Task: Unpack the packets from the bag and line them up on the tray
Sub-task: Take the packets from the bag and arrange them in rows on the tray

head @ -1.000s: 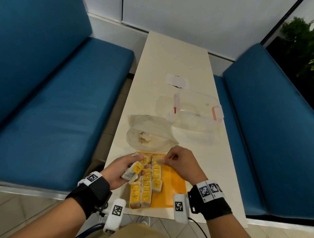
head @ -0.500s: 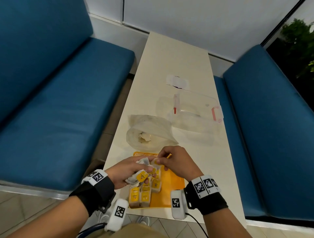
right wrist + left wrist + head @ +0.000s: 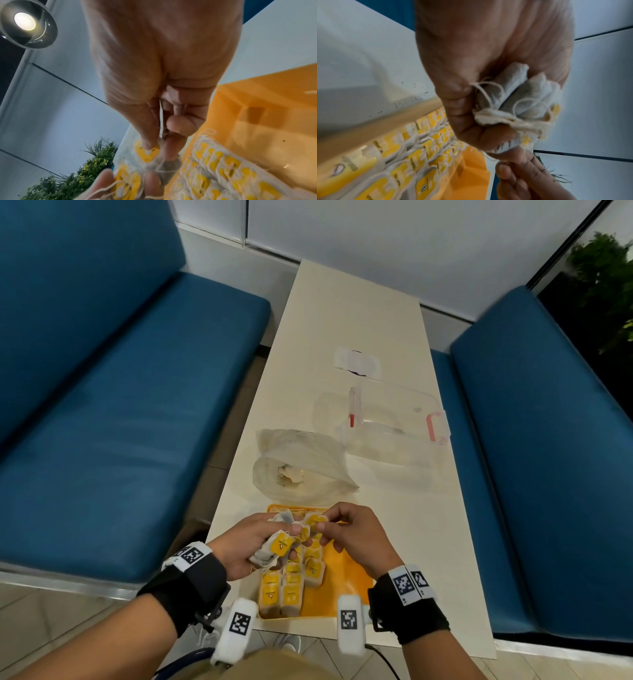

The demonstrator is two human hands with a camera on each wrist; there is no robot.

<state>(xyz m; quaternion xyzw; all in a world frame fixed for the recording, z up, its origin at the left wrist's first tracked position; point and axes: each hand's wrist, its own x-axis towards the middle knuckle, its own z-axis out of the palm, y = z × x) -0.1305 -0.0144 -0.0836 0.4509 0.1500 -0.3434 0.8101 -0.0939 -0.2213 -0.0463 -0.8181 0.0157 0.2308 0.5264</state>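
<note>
An orange tray [image 3: 346, 587] lies at the table's near edge, with two rows of white tea packets with yellow tags [image 3: 291, 583] along its left side. My left hand [image 3: 253, 542] grips a bunch of packets [image 3: 518, 100] above the tray's left part. My right hand [image 3: 346, 529] pinches one yellow-tagged packet [image 3: 148, 154] out of that bunch with thumb and forefinger. The clear plastic bag [image 3: 301, 470] lies just beyond the tray, with a few packets [image 3: 289, 475] left inside.
A clear plastic box [image 3: 394, 422] with pink latches stands beyond the bag, to the right. A white paper slip [image 3: 356, 362] lies further back. Blue bench seats [image 3: 120, 422] flank the narrow table [image 3: 342, 313] on both sides.
My right hand came up from the tray's far rows to the left hand's bunch and took hold of one packet. My left hand rose slightly toward the tray's far end.
</note>
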